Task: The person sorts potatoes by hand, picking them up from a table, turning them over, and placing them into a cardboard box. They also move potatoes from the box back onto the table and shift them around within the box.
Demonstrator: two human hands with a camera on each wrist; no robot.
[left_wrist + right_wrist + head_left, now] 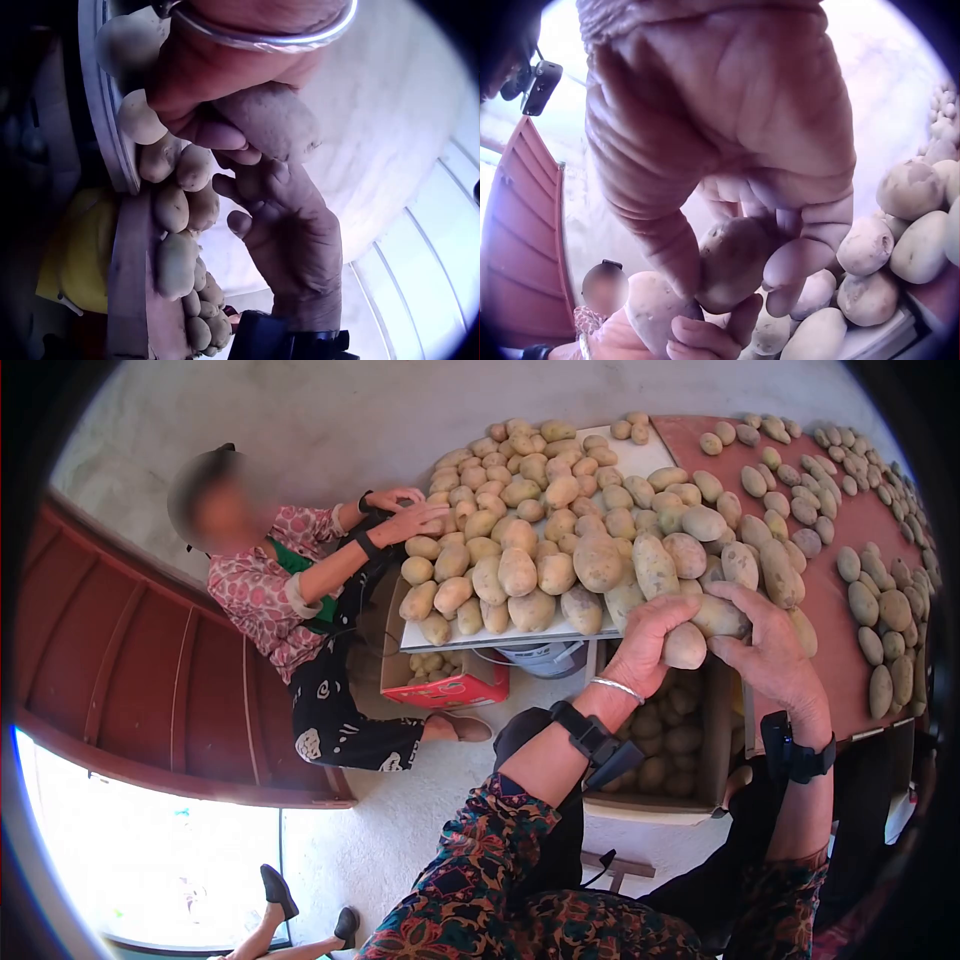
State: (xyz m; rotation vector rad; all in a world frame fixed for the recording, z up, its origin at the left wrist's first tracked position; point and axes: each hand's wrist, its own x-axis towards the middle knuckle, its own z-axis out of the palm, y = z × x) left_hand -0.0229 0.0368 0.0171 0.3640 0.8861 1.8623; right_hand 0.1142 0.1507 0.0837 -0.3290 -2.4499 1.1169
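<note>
On the bucket (556,660), below and to the left of the left hand (645,648), there is lettering, but it is too small for reading. The left hand has its fingers curled around one pale potato (276,124), which is oval with small dark specks. Just beside it, the right hand (772,648) pinches a second potato (733,264), tan with few marks, between thumb and fingers. Ahead of both hands, many loose potatoes (517,572) lie on the table (690,450). Below the hands, a carton (718,735) contains potatoes; farther left, a red box (475,688) contains more.
</note>
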